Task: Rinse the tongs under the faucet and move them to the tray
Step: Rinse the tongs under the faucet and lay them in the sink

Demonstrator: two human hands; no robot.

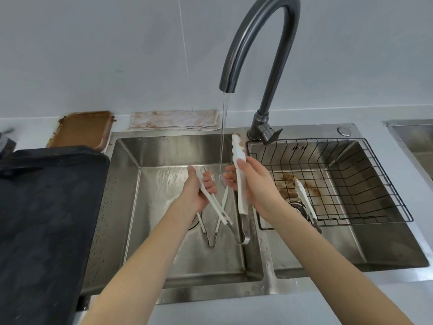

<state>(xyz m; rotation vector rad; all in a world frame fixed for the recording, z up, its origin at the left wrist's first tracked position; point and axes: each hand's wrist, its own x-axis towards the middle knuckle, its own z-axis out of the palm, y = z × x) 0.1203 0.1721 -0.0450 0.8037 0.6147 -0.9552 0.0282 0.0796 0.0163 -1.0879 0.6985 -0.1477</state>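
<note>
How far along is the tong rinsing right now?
Early on. Done: nothing shows on the black tray. In hand: water runs from the faucet; the left hand and the right hand each hold white tongs beside the stream, the right pair's tip looking soiled. Left: tongs on the left basin floor and in the wire basket.

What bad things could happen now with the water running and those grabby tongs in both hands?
The right hand holds tongs with brown grime at the tip, beside the water stream, so dirt may stay on. The left hand grips wet tongs that might slip into the sink. Splashes could wet the counter.
</note>
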